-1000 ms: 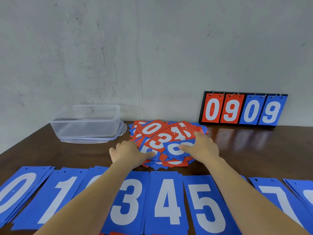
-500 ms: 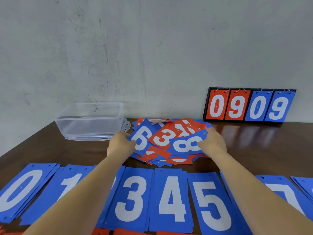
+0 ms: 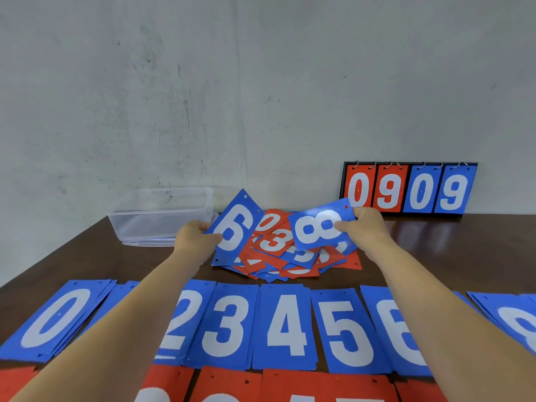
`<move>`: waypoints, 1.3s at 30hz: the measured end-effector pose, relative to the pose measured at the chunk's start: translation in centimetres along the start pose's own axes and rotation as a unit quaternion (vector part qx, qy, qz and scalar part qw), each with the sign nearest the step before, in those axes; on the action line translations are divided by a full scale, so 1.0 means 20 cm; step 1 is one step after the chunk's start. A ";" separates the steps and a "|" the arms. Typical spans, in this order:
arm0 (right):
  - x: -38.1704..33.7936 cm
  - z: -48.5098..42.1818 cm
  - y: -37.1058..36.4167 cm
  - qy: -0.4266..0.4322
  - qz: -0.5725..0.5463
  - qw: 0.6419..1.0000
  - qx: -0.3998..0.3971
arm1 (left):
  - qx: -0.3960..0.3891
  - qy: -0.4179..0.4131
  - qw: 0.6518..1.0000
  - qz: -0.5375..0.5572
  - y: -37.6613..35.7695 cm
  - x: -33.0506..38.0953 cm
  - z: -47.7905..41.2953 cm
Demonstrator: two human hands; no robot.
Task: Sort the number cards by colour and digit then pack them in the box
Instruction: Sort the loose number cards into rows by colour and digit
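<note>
Blue 6 card (image 3: 235, 227) pinched by the left hand (image 3: 194, 242), blue 8 card (image 3: 319, 227) by the right hand (image 3: 368, 230); best laid square on the 6 stack (image 3: 388, 329) and 8 stack (image 3: 516, 323).

I get bright, even, soft light; shadows faint. Glossy dark brown wooden table (image 3: 435, 242) mirrors pale glare right of the right hand's (image 3: 368, 227) grip. Blue "8" card (image 3: 313, 231) gripped there looks slightly blurred. Wide-angle bends frame edges.
</note>
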State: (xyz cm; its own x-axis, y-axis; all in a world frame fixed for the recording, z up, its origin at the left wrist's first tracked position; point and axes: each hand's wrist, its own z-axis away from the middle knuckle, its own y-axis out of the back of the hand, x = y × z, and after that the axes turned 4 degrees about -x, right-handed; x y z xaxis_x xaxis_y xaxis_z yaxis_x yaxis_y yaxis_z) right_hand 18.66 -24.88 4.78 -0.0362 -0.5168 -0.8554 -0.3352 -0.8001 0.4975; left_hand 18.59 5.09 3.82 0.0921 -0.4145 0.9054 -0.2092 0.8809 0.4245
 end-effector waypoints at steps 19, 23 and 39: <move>-0.08 0.33 0.33 0.064 -0.117 0.989 -0.070 | -0.078 -0.022 0.989 0.121 -0.09 0.07 0.35; -0.10 0.38 0.36 0.077 -0.194 0.978 -0.026 | -0.082 -0.028 0.985 0.151 -0.13 0.06 0.44; 0.00 0.61 0.61 -0.028 -0.179 0.983 -0.024 | -0.167 -0.028 0.980 0.102 -0.24 0.10 0.63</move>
State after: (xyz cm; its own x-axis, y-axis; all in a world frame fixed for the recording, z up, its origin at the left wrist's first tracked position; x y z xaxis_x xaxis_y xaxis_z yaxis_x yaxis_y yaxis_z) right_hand 3.15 -30.89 8.99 0.0243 -0.1834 -0.9827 -0.2914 -0.9416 0.1686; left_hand 7.59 -2.92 3.51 0.0257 -0.2262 0.9737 0.1146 0.9683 0.2219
